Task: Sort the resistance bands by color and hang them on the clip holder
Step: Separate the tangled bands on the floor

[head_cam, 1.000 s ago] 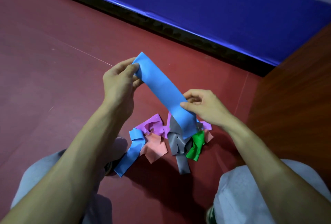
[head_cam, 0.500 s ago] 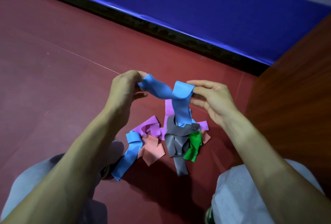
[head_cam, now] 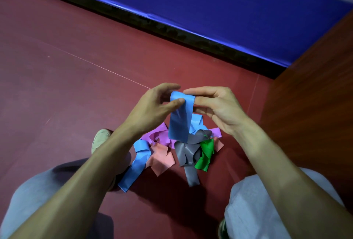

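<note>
a flat light-blue rubber resistance band (head_cam: 180, 118) hangs doubled over above the heap of purple, pink, grey, green and blue bands (head_cam: 188, 154) on the dark red floor (head_cam: 76, 85). the left hand (head_cam: 152, 108) pinches its fold between thumb and fingers, and the right hand (head_cam: 219, 108) pinches the fold's right edge. it looks thin, limp, very light and stretchy, probably tacky rather than slippery, so a light pinch across the full width of the fold should keep it flat for a clip; the clip holder is out of view.
</note>
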A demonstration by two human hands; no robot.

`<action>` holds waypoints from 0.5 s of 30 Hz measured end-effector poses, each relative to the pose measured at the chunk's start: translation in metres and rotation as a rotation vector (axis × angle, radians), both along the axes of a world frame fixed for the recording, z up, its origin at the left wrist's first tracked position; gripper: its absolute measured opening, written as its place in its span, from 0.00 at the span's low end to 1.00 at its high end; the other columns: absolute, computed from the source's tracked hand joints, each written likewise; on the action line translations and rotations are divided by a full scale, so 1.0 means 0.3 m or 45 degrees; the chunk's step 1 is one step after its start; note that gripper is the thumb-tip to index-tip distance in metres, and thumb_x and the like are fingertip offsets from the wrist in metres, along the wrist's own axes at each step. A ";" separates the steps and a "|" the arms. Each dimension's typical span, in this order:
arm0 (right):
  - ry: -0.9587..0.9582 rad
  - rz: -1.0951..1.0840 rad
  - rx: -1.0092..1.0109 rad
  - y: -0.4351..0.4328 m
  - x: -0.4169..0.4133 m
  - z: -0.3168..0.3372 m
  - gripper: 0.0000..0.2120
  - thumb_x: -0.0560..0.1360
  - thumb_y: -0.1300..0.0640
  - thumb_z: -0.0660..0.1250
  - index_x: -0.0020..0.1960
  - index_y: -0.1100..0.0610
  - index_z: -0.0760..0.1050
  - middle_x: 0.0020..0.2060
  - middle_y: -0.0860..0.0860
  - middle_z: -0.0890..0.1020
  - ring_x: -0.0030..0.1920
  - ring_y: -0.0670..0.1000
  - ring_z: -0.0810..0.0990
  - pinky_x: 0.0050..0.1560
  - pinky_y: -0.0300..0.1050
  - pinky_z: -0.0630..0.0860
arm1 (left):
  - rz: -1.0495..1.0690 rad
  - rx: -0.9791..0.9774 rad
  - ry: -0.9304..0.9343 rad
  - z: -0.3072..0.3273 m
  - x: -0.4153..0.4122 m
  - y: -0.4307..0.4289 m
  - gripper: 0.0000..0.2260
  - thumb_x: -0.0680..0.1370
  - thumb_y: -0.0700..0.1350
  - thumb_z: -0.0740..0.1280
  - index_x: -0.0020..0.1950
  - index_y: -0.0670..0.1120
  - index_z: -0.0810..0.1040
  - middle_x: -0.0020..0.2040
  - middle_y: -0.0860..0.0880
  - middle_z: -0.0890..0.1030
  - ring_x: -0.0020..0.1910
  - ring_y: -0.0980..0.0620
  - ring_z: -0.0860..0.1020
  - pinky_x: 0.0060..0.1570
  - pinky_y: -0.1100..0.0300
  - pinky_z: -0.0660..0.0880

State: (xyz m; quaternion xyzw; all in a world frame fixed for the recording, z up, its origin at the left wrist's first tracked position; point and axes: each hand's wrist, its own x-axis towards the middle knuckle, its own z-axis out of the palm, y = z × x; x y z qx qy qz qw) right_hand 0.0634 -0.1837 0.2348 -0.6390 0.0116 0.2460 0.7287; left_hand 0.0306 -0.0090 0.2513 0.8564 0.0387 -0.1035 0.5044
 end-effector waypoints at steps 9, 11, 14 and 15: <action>-0.106 0.015 -0.015 -0.002 0.004 -0.001 0.15 0.72 0.74 0.65 0.46 0.57 0.81 0.42 0.51 0.84 0.45 0.48 0.82 0.51 0.45 0.80 | 0.094 0.075 -0.152 -0.002 0.004 0.009 0.06 0.71 0.41 0.75 0.44 0.48 0.81 0.37 0.51 0.82 0.34 0.58 0.77 0.36 0.64 0.74; -0.114 -0.003 -0.026 -0.006 0.011 -0.005 0.15 0.71 0.74 0.64 0.47 0.57 0.81 0.44 0.53 0.84 0.47 0.48 0.82 0.51 0.43 0.80 | 0.062 -0.022 -0.151 0.010 0.000 0.006 0.08 0.71 0.38 0.75 0.41 0.49 0.79 0.35 0.51 0.81 0.32 0.60 0.77 0.34 0.66 0.73; -0.193 -0.005 -0.109 -0.009 0.015 -0.014 0.21 0.63 0.72 0.60 0.49 0.56 0.80 0.49 0.55 0.83 0.52 0.50 0.82 0.51 0.39 0.78 | 0.045 -0.169 -0.160 0.026 0.003 0.013 0.09 0.71 0.36 0.74 0.41 0.49 0.79 0.39 0.46 0.82 0.37 0.54 0.78 0.40 0.56 0.77; -0.236 0.018 -0.169 -0.007 0.015 -0.018 0.24 0.60 0.70 0.58 0.50 0.55 0.80 0.50 0.54 0.83 0.53 0.50 0.82 0.53 0.38 0.78 | 0.043 -0.217 -0.167 0.033 0.004 0.017 0.09 0.71 0.36 0.73 0.42 0.48 0.78 0.40 0.45 0.82 0.38 0.53 0.78 0.43 0.54 0.77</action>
